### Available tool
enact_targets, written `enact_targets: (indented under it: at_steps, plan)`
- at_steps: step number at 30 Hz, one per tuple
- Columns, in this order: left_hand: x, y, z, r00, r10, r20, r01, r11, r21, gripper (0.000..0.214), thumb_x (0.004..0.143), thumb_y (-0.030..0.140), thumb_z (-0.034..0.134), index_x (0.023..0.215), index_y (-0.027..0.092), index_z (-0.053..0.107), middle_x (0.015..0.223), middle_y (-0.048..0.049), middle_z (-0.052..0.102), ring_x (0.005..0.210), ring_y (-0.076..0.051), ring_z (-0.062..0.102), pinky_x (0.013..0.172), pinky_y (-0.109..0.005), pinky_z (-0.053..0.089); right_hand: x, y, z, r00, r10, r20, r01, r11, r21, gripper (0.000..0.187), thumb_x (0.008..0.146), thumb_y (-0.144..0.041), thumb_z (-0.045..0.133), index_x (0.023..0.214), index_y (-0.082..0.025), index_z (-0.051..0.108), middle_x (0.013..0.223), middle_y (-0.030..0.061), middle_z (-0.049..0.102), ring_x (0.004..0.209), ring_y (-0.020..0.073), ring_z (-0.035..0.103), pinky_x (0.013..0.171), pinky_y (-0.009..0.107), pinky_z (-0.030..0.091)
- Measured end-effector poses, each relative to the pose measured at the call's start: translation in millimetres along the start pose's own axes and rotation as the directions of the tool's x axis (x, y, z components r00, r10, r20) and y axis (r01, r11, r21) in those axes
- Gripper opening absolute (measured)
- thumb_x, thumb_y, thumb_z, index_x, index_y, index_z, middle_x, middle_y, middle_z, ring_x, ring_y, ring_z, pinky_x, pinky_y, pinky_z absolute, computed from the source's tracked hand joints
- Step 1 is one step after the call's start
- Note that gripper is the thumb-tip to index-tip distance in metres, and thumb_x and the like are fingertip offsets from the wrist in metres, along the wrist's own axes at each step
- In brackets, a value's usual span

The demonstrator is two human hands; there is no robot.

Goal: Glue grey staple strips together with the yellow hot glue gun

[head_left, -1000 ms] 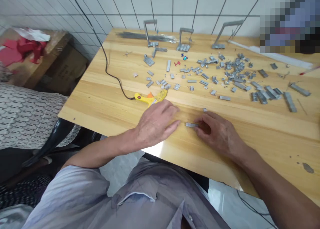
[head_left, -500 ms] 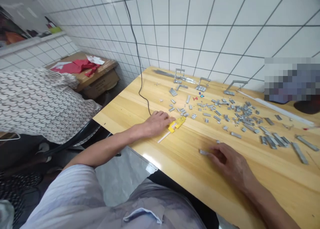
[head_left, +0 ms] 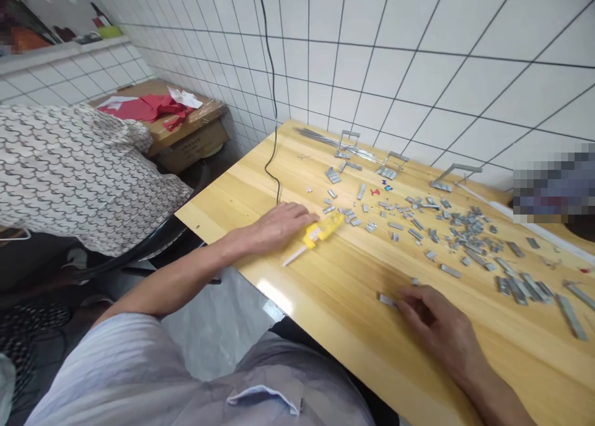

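Note:
My left hand [head_left: 277, 226] lies on the wooden table [head_left: 334, 289] with its fingers closed over the handle end of a yellow glue gun [head_left: 323, 229], whose white glue stick [head_left: 294, 256] pokes toward me. My right hand [head_left: 439, 327] rests near the front edge, fingers curled, its fingertips pinching a small grey strip of staples [head_left: 387, 300]. A tiny grey piece [head_left: 414, 281] lies just beyond that hand.
Several grey staple strips [head_left: 458, 237] are scattered across the table's middle and right. Three metal bracket frames [head_left: 391, 163] stand by the tiled wall. A black cord [head_left: 273, 91] runs down the wall to the gun. A person in a patterned top [head_left: 79, 172] sits at left.
My left hand moved from beside my right hand over to the glue gun and closed on it. The view swung up and left. My right hand stayed on the staple strip.

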State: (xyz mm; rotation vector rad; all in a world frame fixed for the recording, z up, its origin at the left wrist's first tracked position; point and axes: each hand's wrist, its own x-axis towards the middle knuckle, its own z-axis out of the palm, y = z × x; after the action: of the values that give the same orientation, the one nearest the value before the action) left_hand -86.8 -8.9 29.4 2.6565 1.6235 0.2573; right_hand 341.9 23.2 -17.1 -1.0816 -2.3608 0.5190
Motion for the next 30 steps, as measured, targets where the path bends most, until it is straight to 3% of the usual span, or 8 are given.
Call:
enact_targets:
  at_steps: [2, 5, 9, 13, 19, 23, 26, 30]
  plan:
    - [1.5, -26.8, -7.6, 0.987, -0.154, -0.055, 0.156, 0.987, 0.031, 0.055, 0.101, 0.006, 0.041, 0.153, 0.023, 0.05, 0.129, -0.012, 0.068, 0.119, -0.024, 0.063, 0.1, -0.037, 0.048, 0.9, 1.1, -0.5, 1.0, -0.023, -0.009, 0.023, 1.0, -0.003, 0.021, 0.097, -0.046, 0.064, 0.098, -0.027, 0.073, 0.077, 0.0016, 0.076, 0.061, 0.0173, 0.07, 0.056, 0.029, 0.055]
    - [17.8, -73.1, -14.1, 0.936, -0.349, -0.044, 0.351, 0.931, 0.097, 0.054, 0.099, 0.009, 0.045, 0.15, 0.023, 0.054, 0.125, -0.0115, 0.069, 0.115, -0.026, 0.064, 0.098, -0.039, 0.049, 1.4, 2.8, -1.0, 0.999, -0.047, -0.013, 0.047, 0.999, 0.008, 0.02, 0.098, -0.045, 0.064, 0.098, -0.027, 0.073, 0.078, 0.0009, 0.076, 0.061, 0.0161, 0.071, 0.057, 0.027, 0.057]
    - [44.5, -119.6, -9.2, 0.884, -0.463, -0.07, 0.468, 0.876, 0.118, 0.053, 0.098, 0.008, 0.046, 0.148, 0.018, 0.057, 0.124, -0.0151, 0.069, 0.116, -0.03, 0.064, 0.1, -0.041, 0.047, -2.2, 9.6, 0.5, 0.998, -0.057, 0.001, 0.057, 0.998, 0.006, 0.019, 0.098, -0.044, 0.066, 0.102, -0.027, 0.074, 0.084, 0.0004, 0.078, 0.064, 0.0149, 0.072, 0.058, 0.024, 0.059]
    - [49.4, -135.6, 3.0, 0.866, -0.499, -0.048, 0.501, 0.858, 0.117, 0.049, 0.1, 0.014, 0.051, 0.149, 0.021, 0.058, 0.127, -0.0147, 0.069, 0.12, -0.031, 0.065, 0.1, -0.039, 0.046, -6.7, 17.2, 1.8, 0.999, -0.049, -0.002, 0.049, 0.999, -0.009, 0.018, 0.097, -0.044, 0.067, 0.102, -0.028, 0.074, 0.086, 0.0001, 0.079, 0.067, 0.0156, 0.075, 0.057, 0.024, 0.059]
    - [38.1, -133.0, 14.3, 0.873, -0.488, -0.024, 0.488, 0.869, 0.087, 0.052, 0.099, 0.013, 0.053, 0.149, 0.026, 0.059, 0.129, -0.0111, 0.071, 0.122, -0.029, 0.066, 0.103, -0.039, 0.047, -2.0, 12.4, -0.7, 0.998, -0.047, -0.033, 0.045, 0.998, -0.038, 0.02, 0.098, -0.046, 0.064, 0.099, -0.028, 0.073, 0.085, 0.0003, 0.079, 0.067, 0.0169, 0.076, 0.057, 0.025, 0.06]
    - [32.1, -120.5, 10.1, 0.858, -0.506, -0.093, 0.512, 0.857, 0.059, 0.061, 0.094, 0.008, 0.052, 0.154, 0.019, 0.053, 0.138, -0.0153, 0.067, 0.127, -0.03, 0.065, 0.108, -0.041, 0.049, 3.1, 8.8, -1.5, 0.993, -0.081, -0.087, 0.077, 0.996, -0.042, 0.02, 0.098, -0.045, 0.062, 0.098, -0.028, 0.073, 0.084, -0.0004, 0.08, 0.066, 0.0167, 0.076, 0.058, 0.025, 0.061]
    - [19.0, -94.9, 6.4, 0.839, -0.513, -0.18, 0.525, 0.851, 0.02, 0.06, 0.096, 0.01, 0.05, 0.155, 0.013, 0.049, 0.143, -0.0196, 0.062, 0.13, -0.031, 0.061, 0.114, -0.045, 0.048, 4.3, 7.1, -1.3, 0.99, -0.093, -0.109, 0.089, 0.995, -0.045, 0.019, 0.099, -0.044, 0.062, 0.098, -0.028, 0.073, 0.087, 0.0001, 0.081, 0.07, 0.0167, 0.078, 0.06, 0.025, 0.061]
    - [-8.1, -45.4, 15.3, 0.839, -0.485, -0.245, 0.485, 0.872, -0.064, 0.044, 0.104, 0.023, 0.049, 0.147, 0.019, 0.057, 0.122, -0.0126, 0.07, 0.12, -0.027, 0.065, 0.111, -0.042, 0.052, 5.7, -0.4, -2.5, 0.989, -0.078, -0.122, 0.074, 0.997, -0.035, 0.021, 0.098, -0.044, 0.061, 0.097, -0.027, 0.073, 0.087, 0.0015, 0.081, 0.073, 0.0179, 0.078, 0.064, 0.027, 0.062]
